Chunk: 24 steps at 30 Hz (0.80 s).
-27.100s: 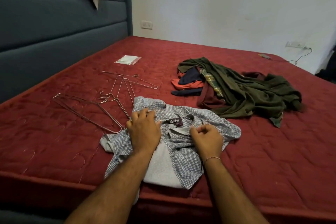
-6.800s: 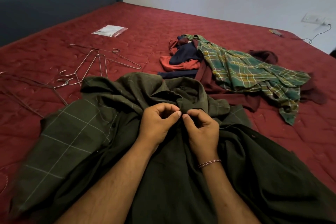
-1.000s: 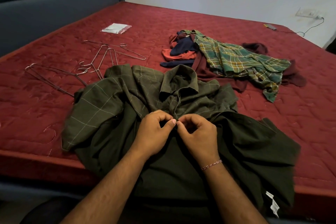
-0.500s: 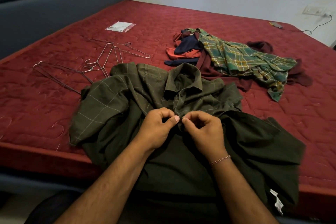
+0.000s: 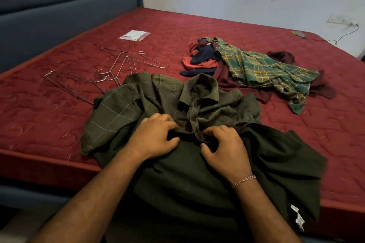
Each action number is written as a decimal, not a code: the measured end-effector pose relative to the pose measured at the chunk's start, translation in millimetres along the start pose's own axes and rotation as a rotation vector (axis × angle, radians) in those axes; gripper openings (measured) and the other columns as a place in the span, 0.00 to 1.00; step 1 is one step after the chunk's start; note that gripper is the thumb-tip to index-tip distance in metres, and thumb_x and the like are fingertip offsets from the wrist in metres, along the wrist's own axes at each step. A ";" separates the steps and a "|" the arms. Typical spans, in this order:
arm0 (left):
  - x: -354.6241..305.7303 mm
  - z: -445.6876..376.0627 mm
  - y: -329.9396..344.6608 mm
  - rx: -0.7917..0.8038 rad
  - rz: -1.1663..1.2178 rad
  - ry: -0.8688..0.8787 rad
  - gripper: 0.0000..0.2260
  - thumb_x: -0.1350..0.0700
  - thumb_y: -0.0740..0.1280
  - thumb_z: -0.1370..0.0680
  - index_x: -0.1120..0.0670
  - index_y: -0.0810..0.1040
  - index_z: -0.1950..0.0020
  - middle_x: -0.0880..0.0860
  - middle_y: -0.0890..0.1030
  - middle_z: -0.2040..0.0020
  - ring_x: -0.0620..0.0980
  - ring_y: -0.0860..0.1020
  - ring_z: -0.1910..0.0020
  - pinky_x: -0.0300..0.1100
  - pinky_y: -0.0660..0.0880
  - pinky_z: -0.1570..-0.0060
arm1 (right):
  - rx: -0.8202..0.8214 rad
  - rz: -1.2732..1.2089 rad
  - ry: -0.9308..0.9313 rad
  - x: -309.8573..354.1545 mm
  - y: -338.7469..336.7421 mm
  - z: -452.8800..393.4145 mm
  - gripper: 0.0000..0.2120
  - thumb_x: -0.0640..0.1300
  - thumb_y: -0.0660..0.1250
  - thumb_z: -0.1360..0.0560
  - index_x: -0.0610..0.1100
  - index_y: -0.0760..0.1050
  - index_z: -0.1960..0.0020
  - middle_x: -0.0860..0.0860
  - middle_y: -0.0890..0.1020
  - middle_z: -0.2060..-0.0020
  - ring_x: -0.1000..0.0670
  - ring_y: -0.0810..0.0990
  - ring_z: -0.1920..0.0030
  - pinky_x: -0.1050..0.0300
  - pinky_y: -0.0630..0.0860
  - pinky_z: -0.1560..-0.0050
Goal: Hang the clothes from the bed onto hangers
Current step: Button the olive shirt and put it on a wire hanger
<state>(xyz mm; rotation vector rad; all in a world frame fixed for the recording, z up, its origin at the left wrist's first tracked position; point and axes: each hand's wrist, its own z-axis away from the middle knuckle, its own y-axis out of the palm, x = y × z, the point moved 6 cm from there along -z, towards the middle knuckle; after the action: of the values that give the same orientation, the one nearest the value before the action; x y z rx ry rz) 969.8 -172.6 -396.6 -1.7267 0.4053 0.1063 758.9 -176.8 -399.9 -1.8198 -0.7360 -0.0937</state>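
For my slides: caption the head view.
Both hands, left and right, grip the dark green shirt spread on the bed.

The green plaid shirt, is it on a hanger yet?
No, the green plaid shirt lies crumpled on the clothes pile, while the wire hangers lie bare to its left.

Matt, creased olive checked shirt [image 5: 197, 104] of woven cloth; thin shiny metal wire hangers [image 5: 122, 67]; quilted, faintly sheeny maroon mattress [image 5: 197, 29].

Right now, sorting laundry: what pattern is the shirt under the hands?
Dark olive shirt with thin pale checks; head view.
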 end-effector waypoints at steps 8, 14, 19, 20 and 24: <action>9.6 6.4 -64.7 -0.507 0.346 0.164 0.04 0.56 0.69 0.21 0.53 0.83 0.49 0.44 0.83 0.53 0.43 0.80 0.53 0.42 0.75 0.50 | -0.330 -0.235 -0.111 4.3 -51.3 -7.1 0.02 0.43 0.75 0.24 0.46 0.84 0.52 0.56 0.85 0.56 0.57 0.82 0.55 0.55 0.80 0.52; 24.3 -40.0 -138.2 -0.275 0.482 0.226 0.03 0.58 0.74 0.21 0.51 0.84 0.54 0.46 0.85 0.60 0.41 0.82 0.60 0.33 0.76 0.57 | -0.092 -0.254 -0.178 -1.0 -131.8 -60.1 0.01 0.45 0.75 0.25 0.50 0.85 0.55 0.60 0.85 0.60 0.59 0.84 0.58 0.62 0.79 0.57; 41.5 -68.1 -135.5 0.515 0.506 0.159 0.07 0.55 0.79 0.27 0.56 0.85 0.53 0.55 0.85 0.56 0.50 0.83 0.57 0.43 0.79 0.56 | 0.334 -0.387 -0.033 -16.2 -151.0 -107.0 0.03 0.45 0.74 0.25 0.49 0.86 0.58 0.50 0.87 0.60 0.51 0.86 0.59 0.58 0.80 0.58; 47.0 -72.9 -131.1 0.574 0.487 0.137 0.08 0.55 0.78 0.26 0.58 0.85 0.53 0.55 0.85 0.57 0.50 0.82 0.58 0.44 0.78 0.57 | 0.405 -0.397 0.011 -20.7 -145.8 -115.0 0.03 0.45 0.74 0.25 0.47 0.86 0.57 0.47 0.87 0.61 0.49 0.86 0.59 0.56 0.81 0.57; 52.9 -122.2 -132.0 0.219 0.737 -0.070 0.08 0.59 0.75 0.22 0.64 0.83 0.54 0.55 0.81 0.63 0.47 0.78 0.65 0.39 0.75 0.62 | 0.148 -0.272 0.163 -41.8 -141.2 -171.4 0.07 0.45 0.75 0.24 0.44 0.85 0.59 0.48 0.86 0.64 0.50 0.85 0.60 0.50 0.81 0.51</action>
<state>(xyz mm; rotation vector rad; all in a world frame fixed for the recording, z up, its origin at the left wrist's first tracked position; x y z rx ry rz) 1043.4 -283.1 -264.2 -1.2837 0.9494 0.6269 700.2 -319.0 -234.3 -1.5441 -0.8475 -0.3526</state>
